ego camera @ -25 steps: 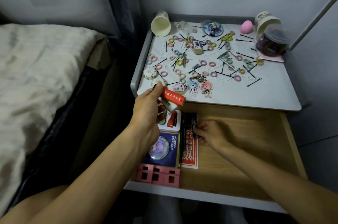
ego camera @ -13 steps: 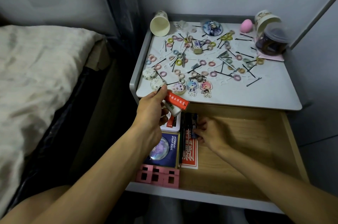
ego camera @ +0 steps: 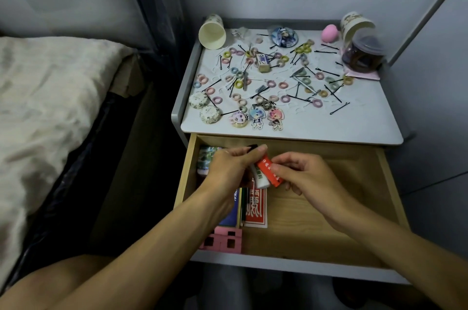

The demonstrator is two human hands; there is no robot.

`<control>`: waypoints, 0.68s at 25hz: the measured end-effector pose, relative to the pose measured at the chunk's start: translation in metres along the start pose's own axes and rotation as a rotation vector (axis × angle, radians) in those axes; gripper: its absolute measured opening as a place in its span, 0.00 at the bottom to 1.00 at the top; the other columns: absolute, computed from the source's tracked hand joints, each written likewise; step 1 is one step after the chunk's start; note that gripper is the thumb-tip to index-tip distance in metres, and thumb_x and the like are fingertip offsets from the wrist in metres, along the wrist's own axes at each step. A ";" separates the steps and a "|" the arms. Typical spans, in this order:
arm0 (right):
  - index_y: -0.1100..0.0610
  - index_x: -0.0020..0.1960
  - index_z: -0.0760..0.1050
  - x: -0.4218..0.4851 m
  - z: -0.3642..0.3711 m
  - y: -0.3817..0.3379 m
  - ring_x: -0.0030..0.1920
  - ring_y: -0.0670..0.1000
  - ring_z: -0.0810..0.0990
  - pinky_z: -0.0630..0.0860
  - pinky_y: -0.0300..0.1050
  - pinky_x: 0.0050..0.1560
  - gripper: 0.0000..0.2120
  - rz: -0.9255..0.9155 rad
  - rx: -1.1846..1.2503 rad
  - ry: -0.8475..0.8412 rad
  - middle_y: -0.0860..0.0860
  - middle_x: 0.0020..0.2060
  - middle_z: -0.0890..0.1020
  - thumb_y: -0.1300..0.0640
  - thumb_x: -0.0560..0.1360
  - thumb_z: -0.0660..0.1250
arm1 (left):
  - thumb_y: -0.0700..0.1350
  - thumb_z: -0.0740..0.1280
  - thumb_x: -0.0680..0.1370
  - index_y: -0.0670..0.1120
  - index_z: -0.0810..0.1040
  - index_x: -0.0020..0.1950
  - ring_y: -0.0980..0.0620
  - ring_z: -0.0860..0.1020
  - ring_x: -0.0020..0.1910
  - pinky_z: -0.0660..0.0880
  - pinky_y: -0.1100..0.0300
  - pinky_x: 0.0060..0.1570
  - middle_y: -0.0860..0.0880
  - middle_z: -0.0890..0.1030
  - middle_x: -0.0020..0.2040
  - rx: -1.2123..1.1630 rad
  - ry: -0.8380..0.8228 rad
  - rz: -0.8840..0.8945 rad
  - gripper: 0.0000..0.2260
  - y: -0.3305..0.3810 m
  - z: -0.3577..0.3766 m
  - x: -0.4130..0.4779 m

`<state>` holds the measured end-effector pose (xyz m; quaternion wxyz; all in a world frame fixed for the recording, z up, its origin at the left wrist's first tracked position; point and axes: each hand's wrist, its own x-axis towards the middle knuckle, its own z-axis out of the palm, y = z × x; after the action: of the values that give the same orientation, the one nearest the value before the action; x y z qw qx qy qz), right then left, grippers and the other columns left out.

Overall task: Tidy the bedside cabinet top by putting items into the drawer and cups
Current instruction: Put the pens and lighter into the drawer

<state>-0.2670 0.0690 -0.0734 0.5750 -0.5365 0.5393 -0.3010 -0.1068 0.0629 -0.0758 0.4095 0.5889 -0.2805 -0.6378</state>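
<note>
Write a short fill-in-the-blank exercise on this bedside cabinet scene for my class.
1. The left hand grips a white tube while the right hand pinches a small box coloured ____.
2. Both hands are above the drawer, which stands ____.
3. The paper cup at the back left of the cabinet top lies on its ____.
4. Near the top's front edge lie ____ cartoon keychains.
Missing words: red; open; side; three.

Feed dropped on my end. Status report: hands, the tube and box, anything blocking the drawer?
Status: left hand grips white tube, right hand pinches red box. Both above open drawer, not set down. Drawer's right side bare, nothing blocking.
</note>
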 end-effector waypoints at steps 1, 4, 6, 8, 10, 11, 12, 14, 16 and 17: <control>0.57 0.51 0.81 0.002 0.002 0.000 0.31 0.39 0.76 0.69 0.30 0.29 0.05 0.016 0.010 -0.011 0.49 0.38 0.84 0.60 0.77 0.68 | 0.43 0.72 0.76 0.35 0.82 0.51 0.57 0.76 0.26 0.72 0.66 0.27 0.45 0.81 0.36 0.012 -0.001 0.006 0.12 -0.001 0.000 0.001; 0.63 0.53 0.79 0.006 0.000 0.001 0.30 0.37 0.76 0.68 0.29 0.29 0.07 0.037 -0.012 -0.073 0.52 0.39 0.82 0.63 0.76 0.68 | 0.42 0.72 0.76 0.34 0.82 0.51 0.58 0.74 0.24 0.72 0.67 0.26 0.46 0.80 0.34 0.073 -0.010 0.037 0.11 -0.001 0.001 0.001; 0.62 0.53 0.79 0.010 -0.003 0.008 0.31 0.37 0.77 0.69 0.30 0.29 0.07 0.062 -0.028 -0.081 0.51 0.38 0.82 0.62 0.76 0.69 | 0.42 0.71 0.77 0.36 0.83 0.49 0.58 0.77 0.27 0.73 0.67 0.28 0.47 0.82 0.35 0.159 0.013 0.083 0.08 0.002 -0.002 0.004; 0.61 0.52 0.79 0.015 -0.006 0.021 0.31 0.40 0.75 0.68 0.33 0.30 0.06 0.115 0.001 -0.052 0.50 0.36 0.82 0.61 0.76 0.68 | 0.40 0.71 0.77 0.42 0.84 0.46 0.54 0.79 0.33 0.74 0.64 0.31 0.48 0.83 0.37 0.275 0.095 0.188 0.03 0.006 -0.008 0.012; 0.62 0.51 0.78 0.021 -0.007 0.039 0.30 0.44 0.73 0.68 0.36 0.30 0.05 0.200 0.037 -0.005 0.52 0.35 0.81 0.62 0.77 0.68 | 0.39 0.71 0.76 0.48 0.84 0.42 0.55 0.77 0.32 0.73 0.63 0.29 0.49 0.82 0.36 0.392 0.179 0.273 0.06 0.013 -0.017 0.018; 0.61 0.51 0.78 0.025 -0.007 0.046 0.30 0.44 0.73 0.68 0.37 0.30 0.04 0.245 0.042 0.017 0.52 0.34 0.80 0.62 0.77 0.68 | 0.38 0.70 0.77 0.49 0.83 0.41 0.56 0.75 0.31 0.71 0.64 0.28 0.50 0.82 0.35 0.431 0.187 0.290 0.07 0.015 -0.020 0.019; 0.60 0.50 0.77 0.029 -0.008 0.054 0.30 0.45 0.73 0.69 0.37 0.30 0.02 0.281 0.040 0.037 0.53 0.34 0.79 0.63 0.77 0.68 | 0.38 0.70 0.77 0.50 0.83 0.41 0.56 0.74 0.30 0.70 0.66 0.27 0.50 0.81 0.35 0.450 0.174 0.291 0.08 0.017 -0.022 0.018; 0.60 0.48 0.77 0.040 -0.007 0.066 0.30 0.46 0.74 0.71 0.37 0.30 0.01 0.320 0.017 0.066 0.53 0.34 0.79 0.63 0.77 0.68 | 0.37 0.71 0.76 0.50 0.82 0.40 0.58 0.73 0.30 0.69 0.67 0.27 0.52 0.79 0.33 0.457 0.136 0.267 0.09 0.016 -0.021 0.016; 0.62 0.49 0.76 0.053 -0.005 0.074 0.30 0.47 0.75 0.73 0.37 0.30 0.02 0.329 -0.019 0.092 0.54 0.33 0.79 0.64 0.77 0.68 | 0.36 0.71 0.75 0.51 0.81 0.40 0.57 0.72 0.29 0.69 0.66 0.28 0.53 0.78 0.32 0.447 0.115 0.256 0.10 0.013 -0.019 0.015; 0.63 0.51 0.75 0.059 -0.002 0.076 0.29 0.48 0.74 0.73 0.36 0.29 0.04 0.337 -0.030 0.107 0.54 0.33 0.78 0.65 0.77 0.67 | 0.35 0.72 0.75 0.51 0.81 0.42 0.56 0.72 0.29 0.70 0.64 0.28 0.52 0.78 0.33 0.437 0.116 0.254 0.10 0.012 -0.020 0.016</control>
<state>-0.2723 0.0323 -0.1627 0.5799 -0.4302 0.6558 -0.2205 -0.0845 0.0457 -0.0768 0.3648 0.6592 -0.4595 -0.4704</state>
